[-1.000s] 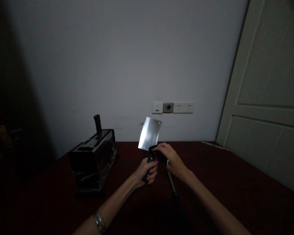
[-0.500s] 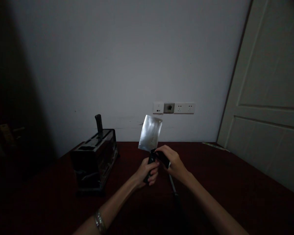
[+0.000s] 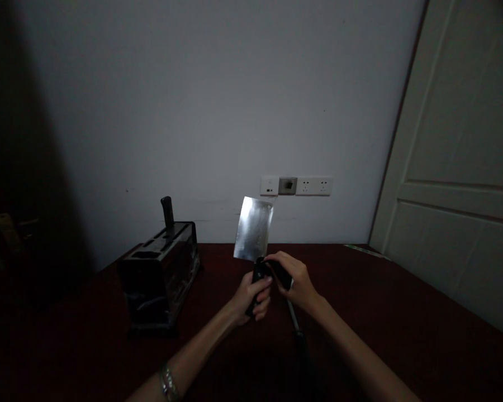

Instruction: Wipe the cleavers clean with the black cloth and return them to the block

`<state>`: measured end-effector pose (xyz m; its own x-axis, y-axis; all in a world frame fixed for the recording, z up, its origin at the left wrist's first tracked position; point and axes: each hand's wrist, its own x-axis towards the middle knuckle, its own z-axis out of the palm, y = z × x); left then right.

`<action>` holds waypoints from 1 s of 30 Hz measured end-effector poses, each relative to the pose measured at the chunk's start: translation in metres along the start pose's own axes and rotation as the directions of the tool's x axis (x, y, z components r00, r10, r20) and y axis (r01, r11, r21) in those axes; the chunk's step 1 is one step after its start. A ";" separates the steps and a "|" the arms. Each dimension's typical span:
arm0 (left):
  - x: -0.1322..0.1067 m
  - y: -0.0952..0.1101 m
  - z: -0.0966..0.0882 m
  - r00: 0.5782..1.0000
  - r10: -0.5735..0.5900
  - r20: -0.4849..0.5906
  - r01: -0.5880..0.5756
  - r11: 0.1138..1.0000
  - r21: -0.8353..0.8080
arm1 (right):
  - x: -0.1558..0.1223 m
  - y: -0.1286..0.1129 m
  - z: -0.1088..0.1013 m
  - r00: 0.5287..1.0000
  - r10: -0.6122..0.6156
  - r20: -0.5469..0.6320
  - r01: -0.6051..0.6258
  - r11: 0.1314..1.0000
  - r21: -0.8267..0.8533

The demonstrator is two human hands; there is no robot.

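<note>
A cleaver stands nearly upright in front of me, its broad shiny blade pointing up. My left hand is closed around its black handle. Beside the handle's top end, my right hand is curled over a black object with a pale spot near the palm; its kind is too dark to make out. The fingertips of that hand meet the handle just below the blade. Under my right wrist a thin metal rod with a dark handle lies on the table, partly hidden.
A black knife block with one black-handled knife in it stands to the left on the dark red table. Wall sockets sit behind the cleaver. A flat strip lies at the back right, near a pale door.
The cleaver's blade has shifted slightly left and a little lower in view. Both hands keep their grips, and the whole scene has moved slightly with the camera.
</note>
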<state>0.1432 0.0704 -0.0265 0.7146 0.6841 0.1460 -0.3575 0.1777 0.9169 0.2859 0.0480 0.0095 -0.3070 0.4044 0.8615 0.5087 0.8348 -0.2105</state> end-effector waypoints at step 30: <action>-0.003 -0.006 0.012 0.997 -0.055 0.049 0.060 0.993 -0.101 | 0.009 0.000 -0.016 1.000 0.017 -0.001 -0.017 0.997 -0.072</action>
<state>0.1501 0.0589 -0.0282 0.7620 0.6376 0.1133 -0.3728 0.2889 0.8818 0.2960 0.0456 0.0252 -0.2977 0.4179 0.8583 0.5704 0.7988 -0.1911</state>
